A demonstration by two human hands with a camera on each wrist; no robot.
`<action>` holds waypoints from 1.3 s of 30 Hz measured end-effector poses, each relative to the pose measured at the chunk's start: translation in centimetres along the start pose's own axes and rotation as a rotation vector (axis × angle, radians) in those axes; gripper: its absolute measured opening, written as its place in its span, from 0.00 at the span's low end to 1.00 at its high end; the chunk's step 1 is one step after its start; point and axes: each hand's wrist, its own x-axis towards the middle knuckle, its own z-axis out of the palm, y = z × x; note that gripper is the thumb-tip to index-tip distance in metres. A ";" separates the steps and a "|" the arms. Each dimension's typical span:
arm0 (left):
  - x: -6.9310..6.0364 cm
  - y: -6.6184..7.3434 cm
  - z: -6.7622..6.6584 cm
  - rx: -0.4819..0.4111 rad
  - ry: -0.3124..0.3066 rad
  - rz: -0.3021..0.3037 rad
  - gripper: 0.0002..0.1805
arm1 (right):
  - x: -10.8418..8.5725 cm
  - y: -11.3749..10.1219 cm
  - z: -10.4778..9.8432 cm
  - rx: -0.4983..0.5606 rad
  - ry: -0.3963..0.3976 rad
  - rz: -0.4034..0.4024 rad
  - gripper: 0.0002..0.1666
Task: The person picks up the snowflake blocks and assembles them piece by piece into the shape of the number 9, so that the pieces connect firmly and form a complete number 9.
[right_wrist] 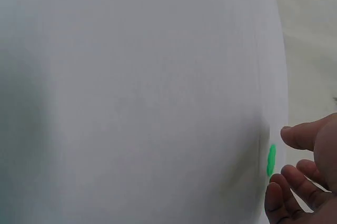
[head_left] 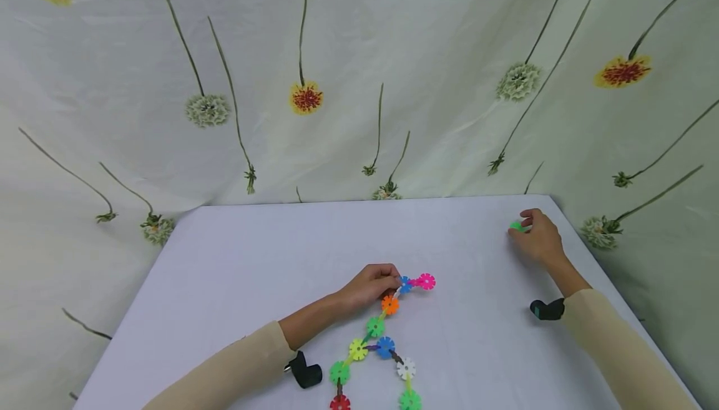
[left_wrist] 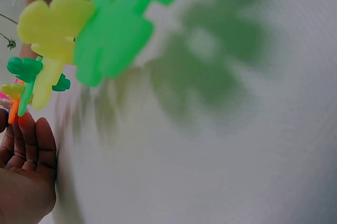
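Observation:
A chain of colourful notched plastic discs lies on the white-covered table, with a branch off its yellow disc. At its upper end my left hand pinches the blue disc, which is joined to pink discs. An orange disc is just below those fingers. In the left wrist view, a large green disc hides part of the chain. By the far right corner, my right hand has its thumb and fingers spread around a single green disc, with a gap showing beside the thumb.
The white tabletop ends at a far edge against a hanging flower-print cloth. The chain's lower discs, a red one and a green one, reach the bottom of the head view. Black wrist devices sit below both sleeves.

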 end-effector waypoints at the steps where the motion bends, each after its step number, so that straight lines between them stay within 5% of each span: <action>1: 0.0 0.0 0.0 0.001 -0.001 0.002 0.11 | 0.3 0.2 -0.2 -0.023 -0.008 0.014 0.37; 12: -0.1 0.1 0.0 0.010 -0.013 0.022 0.12 | 1.2 0.9 -0.2 -0.108 -0.014 0.051 0.31; 19: -0.1 0.0 0.1 0.001 -0.030 0.027 0.12 | 1.1 0.5 -0.2 -0.030 0.038 0.125 0.25; 24: -0.1 0.0 0.0 0.006 -0.026 0.026 0.11 | 1.2 0.7 0.0 0.037 0.089 0.065 0.18; 39: 0.0 0.0 0.0 0.022 -0.020 0.024 0.11 | 0.1 0.5 0.2 0.096 0.074 -0.058 0.16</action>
